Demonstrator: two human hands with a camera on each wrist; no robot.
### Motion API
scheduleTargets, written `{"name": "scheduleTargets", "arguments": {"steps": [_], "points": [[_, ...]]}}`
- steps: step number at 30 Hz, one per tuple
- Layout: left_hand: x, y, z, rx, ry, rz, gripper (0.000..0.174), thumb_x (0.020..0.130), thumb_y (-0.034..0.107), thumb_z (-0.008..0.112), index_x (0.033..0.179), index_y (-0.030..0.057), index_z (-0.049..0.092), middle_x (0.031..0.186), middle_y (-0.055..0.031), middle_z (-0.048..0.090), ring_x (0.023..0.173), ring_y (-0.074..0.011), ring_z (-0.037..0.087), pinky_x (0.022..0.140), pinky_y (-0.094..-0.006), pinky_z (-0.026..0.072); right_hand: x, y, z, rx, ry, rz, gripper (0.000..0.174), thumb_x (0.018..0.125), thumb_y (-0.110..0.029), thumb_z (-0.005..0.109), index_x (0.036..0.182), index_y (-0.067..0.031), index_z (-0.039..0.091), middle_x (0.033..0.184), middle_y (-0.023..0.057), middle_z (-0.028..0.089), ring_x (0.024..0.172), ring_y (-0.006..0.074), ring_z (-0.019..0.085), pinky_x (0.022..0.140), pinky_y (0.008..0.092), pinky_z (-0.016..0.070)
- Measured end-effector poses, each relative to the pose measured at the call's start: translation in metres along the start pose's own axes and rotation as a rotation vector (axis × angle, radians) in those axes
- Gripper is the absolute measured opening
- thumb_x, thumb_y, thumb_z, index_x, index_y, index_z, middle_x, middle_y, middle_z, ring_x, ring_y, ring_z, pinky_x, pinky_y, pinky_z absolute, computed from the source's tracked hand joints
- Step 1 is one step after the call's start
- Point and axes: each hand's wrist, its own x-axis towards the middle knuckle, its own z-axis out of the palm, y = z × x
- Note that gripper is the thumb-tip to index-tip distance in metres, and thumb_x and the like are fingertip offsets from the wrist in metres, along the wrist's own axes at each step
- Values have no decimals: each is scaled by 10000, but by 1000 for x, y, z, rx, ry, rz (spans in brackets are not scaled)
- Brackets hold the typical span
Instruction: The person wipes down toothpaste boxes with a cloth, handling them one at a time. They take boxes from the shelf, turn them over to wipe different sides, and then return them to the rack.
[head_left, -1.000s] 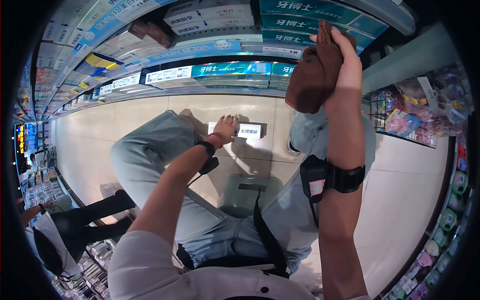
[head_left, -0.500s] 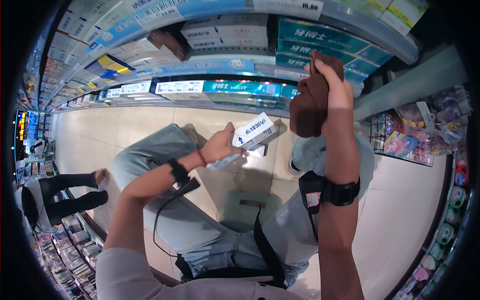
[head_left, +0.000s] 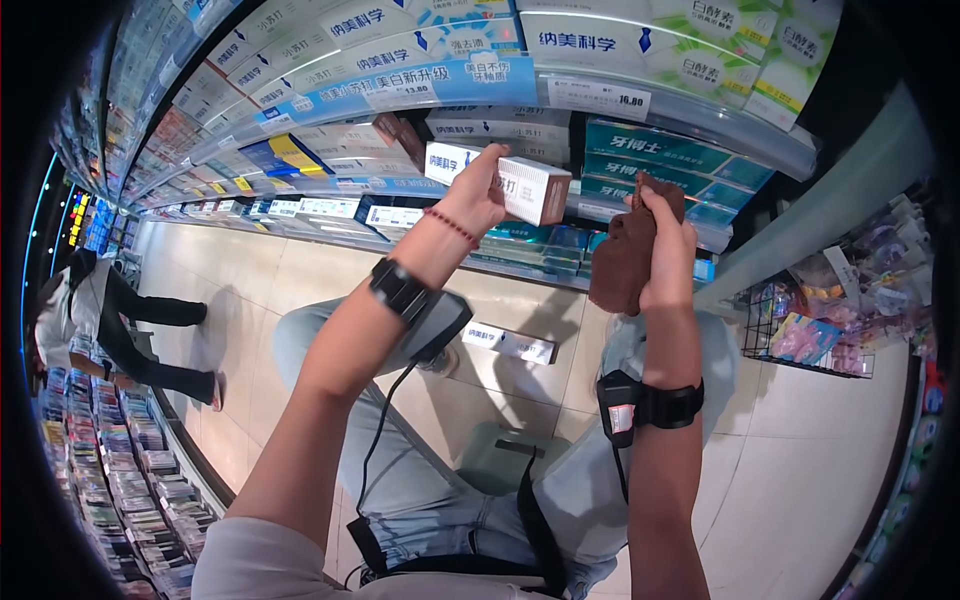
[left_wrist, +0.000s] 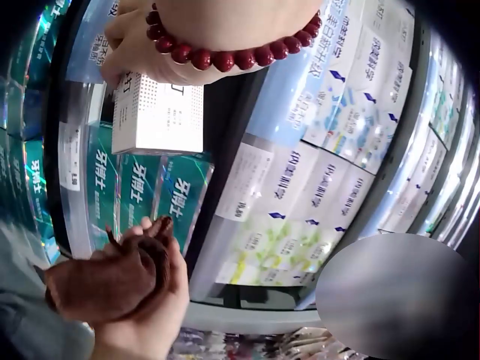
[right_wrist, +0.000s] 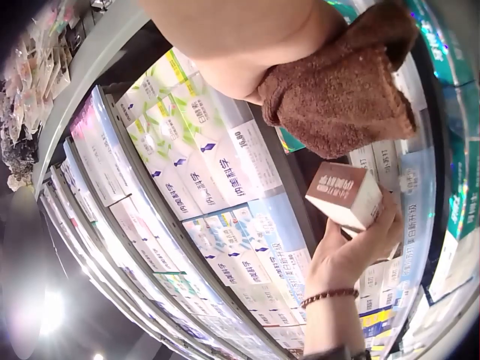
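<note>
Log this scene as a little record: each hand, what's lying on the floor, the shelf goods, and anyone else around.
Left hand: grips a white box with a brown end
Right hand: holds a bunched brown cloth
Floor: second white box, apart from both hands
Shelf goods: stacked green boxes; white-and-green boxes above
Price tag: 16.80
Bystander: dark trousers, far left of head view

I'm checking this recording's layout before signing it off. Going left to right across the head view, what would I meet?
Person in dark trousers → left hand gripping a white box → right hand holding a brown cloth → wire basket of packaged goods.
</note>
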Motion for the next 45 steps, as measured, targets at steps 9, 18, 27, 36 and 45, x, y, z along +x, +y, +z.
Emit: {"name": "scheduleTargets", "arguments": {"steps": [9, 18, 27, 36, 45], "points": [[75, 6, -5, 124, 81, 70, 338, 955, 301, 384, 1211, 85, 425, 1186, -126, 540, 1102, -328, 524, 942, -636, 325, 0, 0, -1, 25, -42, 10, 281, 819, -180, 618, 1038, -4, 607, 908, 45, 592, 801, 125, 551, 728, 267, 443], [26, 29, -28, 362, 140, 10, 409, 807, 152, 597, 1157, 6, 444, 1162, -192, 318, 1130, -382, 390, 905, -559, 442, -1, -4, 1, 14, -32, 13, 275, 833, -192, 600, 1045, -18, 611, 897, 31, 572, 824, 117, 522, 751, 252, 408], [45, -2, -34, 2049, -117, 860, 476, 880, 418, 503, 1247, 114, 505, 1161, -163, 518, 1063, -342, 458, 974, -451, 299, -3, -1, 6, -24, -29, 22, 266, 833, -193, 604, 1034, -18, 610, 879, 26, 571, 788, 119, 526, 726, 258, 423], [19, -69, -85, 1765, -184, 1382, 416, 808, 158, 607, 1180, 39, 464, 1246, -145, 460, 1166, -344, 412, 989, -429, 311, 9, 3, -12, -91, 7, -85, 277, 801, -213, 633, 985, -8, 608, 856, 67, 615, 753, 161, 602, 666, 296, 491], [43, -247, -298, 2391, -359, 129, 730, 775, 497, 562, 1353, 95, 368, 1412, -116, 362, 1336, -293, 276, 1083, -518, 175, -10, -21, -30, -262, 22, -93, 372, 800, -250, 635, 1088, -22, 577, 878, 66, 616, 736, 155, 601, 680, 292, 492]]}}
